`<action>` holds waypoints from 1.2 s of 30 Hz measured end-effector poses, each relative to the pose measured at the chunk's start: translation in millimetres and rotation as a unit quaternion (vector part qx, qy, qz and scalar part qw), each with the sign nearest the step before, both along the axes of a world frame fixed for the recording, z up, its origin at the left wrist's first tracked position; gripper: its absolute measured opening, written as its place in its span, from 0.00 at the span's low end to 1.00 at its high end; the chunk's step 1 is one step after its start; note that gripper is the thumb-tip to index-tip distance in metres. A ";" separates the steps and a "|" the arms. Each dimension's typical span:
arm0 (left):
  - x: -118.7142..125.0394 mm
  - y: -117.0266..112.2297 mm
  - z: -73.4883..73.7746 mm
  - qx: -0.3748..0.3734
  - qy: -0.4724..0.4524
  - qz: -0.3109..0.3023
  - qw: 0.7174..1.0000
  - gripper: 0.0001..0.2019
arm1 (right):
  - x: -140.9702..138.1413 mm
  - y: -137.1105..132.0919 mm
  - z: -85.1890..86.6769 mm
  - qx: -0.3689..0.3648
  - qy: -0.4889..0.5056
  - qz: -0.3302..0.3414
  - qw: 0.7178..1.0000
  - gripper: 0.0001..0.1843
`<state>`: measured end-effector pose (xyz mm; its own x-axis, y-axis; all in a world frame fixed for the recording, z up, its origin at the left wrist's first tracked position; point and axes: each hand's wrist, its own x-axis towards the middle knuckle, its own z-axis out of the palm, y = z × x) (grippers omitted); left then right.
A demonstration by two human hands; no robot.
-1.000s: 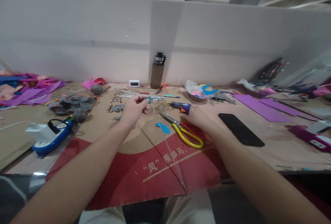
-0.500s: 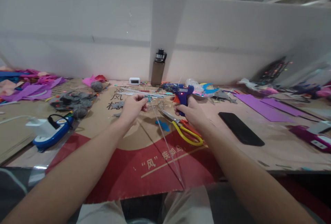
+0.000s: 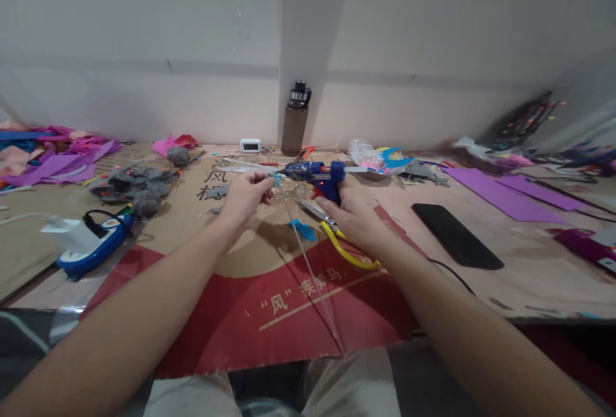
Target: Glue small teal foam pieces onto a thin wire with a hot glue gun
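Note:
My right hand point(image 3: 353, 212) is closed round the handle of a blue hot glue gun point(image 3: 320, 175), whose nozzle points left; a pale glue stick point(image 3: 356, 169) sticks out of its back. Close to the nozzle, my left hand point(image 3: 249, 195) pinches a small teal piece point(image 3: 276, 179), too small to make out fully. A thin clear rod point(image 3: 312, 276) runs from near that piece down to the cardboard's front edge. Below the hands lie a blue felt-like scrap point(image 3: 302, 230) and scissors with yellow handles point(image 3: 344, 250), partly hidden by my right hand.
Red and brown cardboard point(image 3: 216, 321) covers the table's middle. At the back stands a dark bottle point(image 3: 294, 119) beside a small white clock point(image 3: 250, 145). A black phone point(image 3: 457, 235) and purple sheets point(image 3: 505, 195) lie right. Left are a blue power strip point(image 3: 96, 250) and grey scraps point(image 3: 137, 186).
The glue gun has moved left and turned, bringing its nozzle up to the teal piece. My left hand stays nearly in place. The view has tipped slightly downward.

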<state>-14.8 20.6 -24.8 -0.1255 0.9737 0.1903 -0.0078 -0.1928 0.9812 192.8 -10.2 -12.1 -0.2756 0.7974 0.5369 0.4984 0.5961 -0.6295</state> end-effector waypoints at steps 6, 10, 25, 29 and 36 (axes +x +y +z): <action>1.4 -0.8 0.7 0.004 -0.007 -0.002 1.000 0.04 | 0.2 -0.8 0.5 0.015 -0.021 -0.001 1.000 0.15; 2.3 -1.4 1.0 0.004 -0.010 -0.006 1.000 0.04 | 0.2 -0.3 -1.2 0.035 -0.025 0.002 0.999 0.14; 2.7 -0.8 0.2 0.010 -0.013 -0.010 1.000 0.03 | -0.9 -2.4 -1.9 0.004 -0.041 -0.006 0.999 0.17; 3.2 -1.4 1.4 0.008 -0.007 -0.007 1.000 0.03 | -0.4 -1.5 -3.0 0.002 -0.050 -0.014 0.999 0.17; 1.5 -3.4 2.0 0.024 0.030 0.016 0.999 0.04 | -2.0 -2.3 -5.8 0.034 -0.101 -0.036 0.994 0.20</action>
<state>-13.3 17.2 -22.9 -0.1431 0.9591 0.2442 0.0570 -0.2383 0.9695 190.8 -12.4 -18.0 -0.3275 0.7824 0.5297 0.6532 0.5925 -0.4714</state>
